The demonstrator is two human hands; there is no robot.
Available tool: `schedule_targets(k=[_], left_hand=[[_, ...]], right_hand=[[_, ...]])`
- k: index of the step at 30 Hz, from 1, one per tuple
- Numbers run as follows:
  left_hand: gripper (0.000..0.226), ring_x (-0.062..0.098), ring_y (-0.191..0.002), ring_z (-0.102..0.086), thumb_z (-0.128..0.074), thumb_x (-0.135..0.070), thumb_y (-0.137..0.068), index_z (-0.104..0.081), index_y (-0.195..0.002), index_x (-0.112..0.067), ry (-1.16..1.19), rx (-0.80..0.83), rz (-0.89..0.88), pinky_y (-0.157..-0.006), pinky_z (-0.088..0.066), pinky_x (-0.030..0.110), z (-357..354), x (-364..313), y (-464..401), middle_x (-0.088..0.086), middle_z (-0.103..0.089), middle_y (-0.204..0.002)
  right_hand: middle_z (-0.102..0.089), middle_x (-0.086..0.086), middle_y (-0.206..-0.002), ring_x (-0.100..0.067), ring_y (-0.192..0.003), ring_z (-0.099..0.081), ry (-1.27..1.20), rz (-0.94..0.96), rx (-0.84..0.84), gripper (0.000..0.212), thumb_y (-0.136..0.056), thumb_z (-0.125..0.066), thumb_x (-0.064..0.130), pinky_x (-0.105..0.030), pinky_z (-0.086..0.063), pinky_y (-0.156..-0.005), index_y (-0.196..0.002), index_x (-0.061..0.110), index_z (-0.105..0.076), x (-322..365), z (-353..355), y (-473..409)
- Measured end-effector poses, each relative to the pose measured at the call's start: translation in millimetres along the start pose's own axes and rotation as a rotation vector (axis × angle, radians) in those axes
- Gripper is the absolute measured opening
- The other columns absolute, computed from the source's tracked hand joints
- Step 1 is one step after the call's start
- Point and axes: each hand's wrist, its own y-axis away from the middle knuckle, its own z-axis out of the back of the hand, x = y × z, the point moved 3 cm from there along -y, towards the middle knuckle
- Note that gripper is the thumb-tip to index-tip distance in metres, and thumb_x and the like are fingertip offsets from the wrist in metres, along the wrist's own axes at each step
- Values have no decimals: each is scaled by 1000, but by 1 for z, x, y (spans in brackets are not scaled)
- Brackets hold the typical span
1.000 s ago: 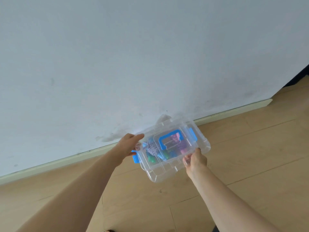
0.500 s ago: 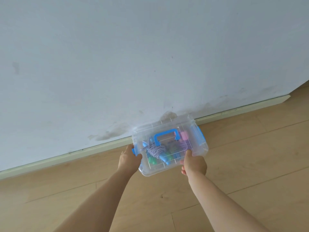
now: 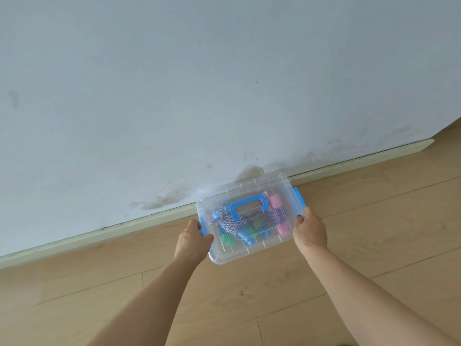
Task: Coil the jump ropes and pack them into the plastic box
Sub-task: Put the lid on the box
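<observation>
— What's nearest you?

— Two bare forearms reaching out over a pale wooden plank floor (image 3: 374, 233). The planks are smooth, with thin dark seams.

— And the hands?

— Two. The left hand (image 3: 192, 242) is wrapped around the left end of the plastic box (image 3: 252, 250), thumb over the blue latch (image 3: 201, 229) there. The right hand (image 3: 310, 231) grips the right end, just below the second blue latch (image 3: 298, 199). Both are closed on the box.

— Describe the box.

— One box, clear, rectangular, rounded at the corners, with ribbed lines in the lid. The lid is on. One blue handle (image 3: 250, 205) lies flat in the middle of it. I can't tell whether the box rests on the floor or is held just above it.

— What's inside?

— The jump ropes (image 3: 230, 224), bundled up. I can't count them through the plastic. I see braided blue-and-white cord at the left, green and blue grips in the middle, two pink grips (image 3: 275, 201) at the right.

— Beyond it?

— One pale green skirting board (image 3: 99, 232) just behind the box, then a white wall (image 3: 199, 83), matte, with brownish scuffs low down near the box.
</observation>
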Motion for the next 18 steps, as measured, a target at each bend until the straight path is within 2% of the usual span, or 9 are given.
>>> schedule_targets(k=[3,6,9,11,13,14,16,18], left_hand=[[30,16,-76,-55,-66,-27,-88,-50,-113,-19,-1,-12,24,-56,-42,26,0,1,-3,7,-56,-112],[39,20,-73,-57,-68,-31,-88,-45,-118,-25,30,-3,94,-59,-43,28,-1,2,-3,9,-39,-120],[57,24,-85,-58,-73,-27,-85,-36,-128,-21,122,-2,140,-63,-44,30,-1,3,-6,11,-52,-117],[60,22,-83,-58,-78,-26,-81,-31,-116,-14,110,-51,161,-60,-43,29,2,0,-7,11,-57,-108],[54,15,-73,-57,-81,-24,-77,-37,-105,-11,45,-126,142,-54,-43,28,4,-3,-7,7,-62,-98],[45,14,-70,-58,-80,-21,-76,-45,-100,-8,8,-151,114,-53,-45,28,4,-6,-7,6,-64,-95],[24,21,-73,-62,-76,-14,-75,-60,-92,-6,-30,-179,76,-57,-50,31,2,-11,-6,6,-65,-90],[15,26,-76,-65,-72,-12,-74,-64,-86,-9,-38,-189,49,-61,-54,36,0,-12,-5,6,-65,-86]], right_hand=[[-57,-18,-120,-35,-102,-58,42,54,12,29,-103,-44,22,-33,-40,-77,-124,9,-58,-4,5,-16],[-59,-12,-123,-28,-95,-58,-126,41,101,33,-100,-53,26,-30,-39,-76,-129,11,-57,-9,5,-28],[-61,-6,-122,-25,-100,-58,-363,-71,148,41,-94,-62,26,-35,-45,-85,-131,14,-51,-13,6,-34],[-63,-5,-113,-24,-97,-59,-415,-93,113,51,-89,-69,22,-34,-45,-82,-134,13,-49,-13,10,-38],[-66,-6,-107,-25,-94,-62,-327,11,60,53,-86,-70,15,-34,-47,-80,-136,10,-52,-7,14,-40],[-68,-8,-106,-27,-92,-63,-236,94,37,42,-87,-68,11,-35,-50,-79,-128,9,-59,-4,14,-40],[-67,-11,-105,-28,-91,-61,-45,237,-8,24,-90,-61,6,-35,-49,-76,-113,7,-68,0,11,-37],[-63,-10,-105,-25,-90,-56,46,297,-27,21,-92,-58,5,-31,-42,-74,-111,6,-68,1,11,-37]])
